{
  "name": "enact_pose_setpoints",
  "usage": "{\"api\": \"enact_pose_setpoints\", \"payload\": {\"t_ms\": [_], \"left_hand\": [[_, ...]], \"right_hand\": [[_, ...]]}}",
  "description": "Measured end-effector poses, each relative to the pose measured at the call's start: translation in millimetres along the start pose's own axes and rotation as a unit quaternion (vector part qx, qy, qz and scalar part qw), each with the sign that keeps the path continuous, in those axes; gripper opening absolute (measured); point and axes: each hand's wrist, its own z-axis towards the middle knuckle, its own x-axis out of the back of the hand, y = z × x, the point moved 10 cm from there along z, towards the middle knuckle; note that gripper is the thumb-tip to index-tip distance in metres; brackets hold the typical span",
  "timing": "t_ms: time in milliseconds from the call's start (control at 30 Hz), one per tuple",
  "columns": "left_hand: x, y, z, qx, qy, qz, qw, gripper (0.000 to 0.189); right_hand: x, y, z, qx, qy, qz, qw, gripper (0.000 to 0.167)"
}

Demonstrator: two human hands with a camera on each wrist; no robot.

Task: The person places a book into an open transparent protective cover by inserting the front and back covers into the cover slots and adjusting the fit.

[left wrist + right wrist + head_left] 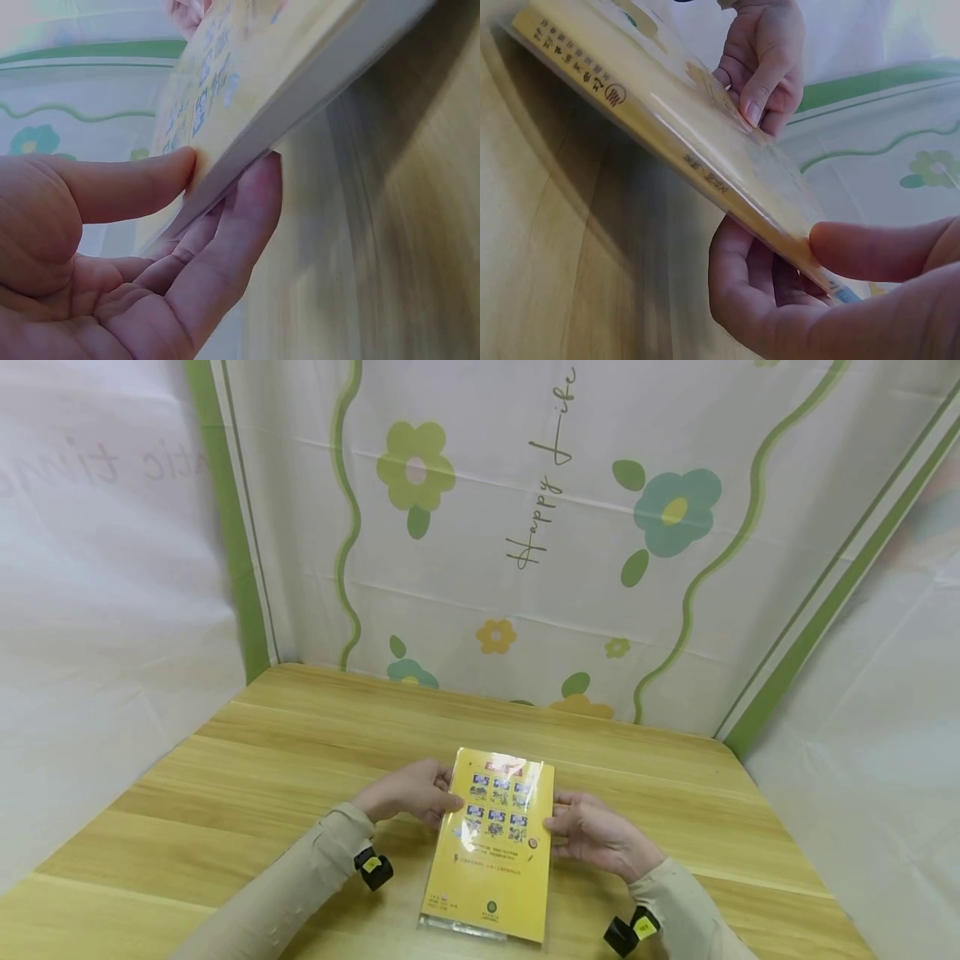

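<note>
A yellow book [487,860] in a clear plastic cover is held between both hands above the wooden table, its face with small blue pictures turned up. My left hand [416,792] grips its left edge, thumb on the upper face and fingers underneath; the left wrist view shows the white page edges [262,112] there. On the other side, my right hand [596,833] pinches the spine edge, thumb on top and fingers below. In the right wrist view the spine [652,135] carries dark printed characters.
The wood-grain table [300,752] reaches back to a white curtain [480,577] printed with flowers and green wavy lines. More pale curtain [97,610] hangs along the left side, and another panel [877,760] along the right.
</note>
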Motion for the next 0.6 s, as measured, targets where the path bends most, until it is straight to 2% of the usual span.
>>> {"api": "enact_pose_setpoints", "payload": {"t_ms": [233, 600], "left_hand": [[3.3, 6.2, -2.2, -0.019, 0.010, 0.009, 0.9997, 0.012], [4.8, 12.2, -0.1, -0.045, 0.011, -0.030, 0.9985, 0.013]], "right_hand": [[2, -3, -0.9, 0.004, 0.004, 0.002, 1.0000, 0.064], [5, -7, -2.6, 0.003, 0.006, 0.002, 1.0000, 0.065]]}}
